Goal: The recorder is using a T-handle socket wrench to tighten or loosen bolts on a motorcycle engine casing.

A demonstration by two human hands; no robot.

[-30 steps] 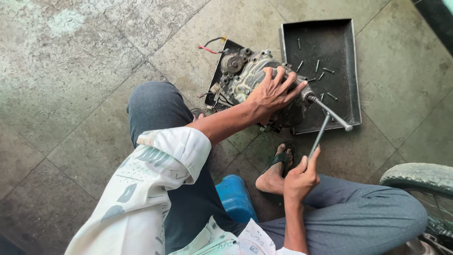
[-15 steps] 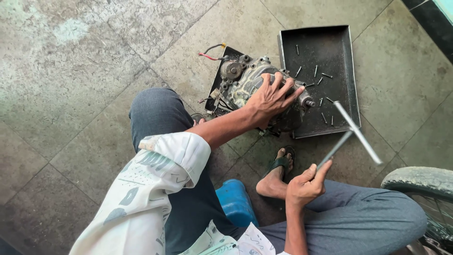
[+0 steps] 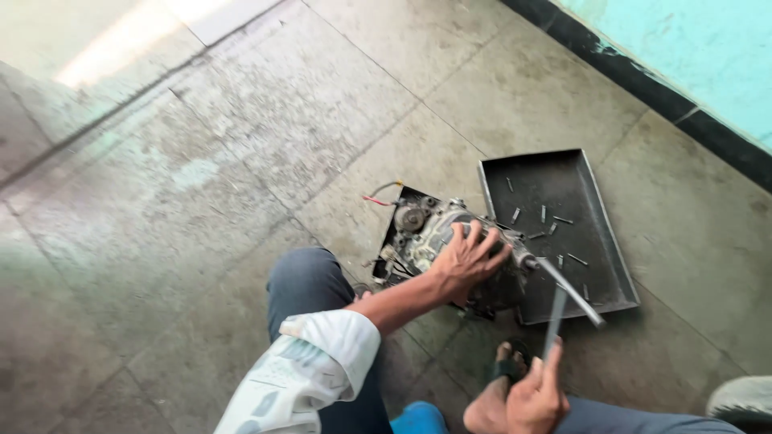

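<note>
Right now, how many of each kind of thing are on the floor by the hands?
Engine: 1
Metal tray: 1
T-shaped wrench: 1
Loose bolts in the tray: about 8, small and hard to count exactly
Total: about 11

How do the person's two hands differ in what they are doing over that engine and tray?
The left hand lies spread, palm down, on top of the grey engine; the right hand is closed around the bar of a T-shaped metal wrench. The left hand reaches far out from a rolled white sleeve, while the right hand sits close to the body, beside a bare foot. Both are bare and work at the same engine next to the dark tray.
</note>
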